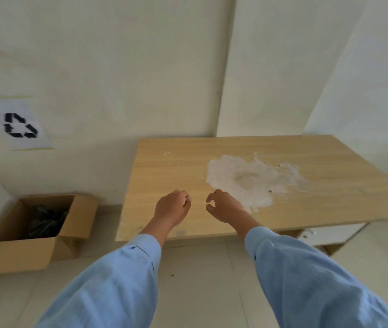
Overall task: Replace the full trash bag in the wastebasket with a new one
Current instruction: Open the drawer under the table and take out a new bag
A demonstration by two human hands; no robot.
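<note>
A black trash bag (46,220) lies inside an open cardboard box (20,250) on the floor at the left, against the wall. Both my arms reach forward in light blue sleeves over the near edge of a wooden table (169,166). My left hand (171,209) hovers above the tabletop with its fingers loosely curled and nothing in it. My right hand (223,208) is a short gap to the right of it, fingers and thumb also loosely curled, holding nothing. No wastebasket is in view.
A large white patch of peeled surface (252,178) marks the tabletop just right of my right hand. A paper sheet with a black recycling symbol (19,125) is taped to the wall above the box. Pale tiled floor (200,280) lies below my arms.
</note>
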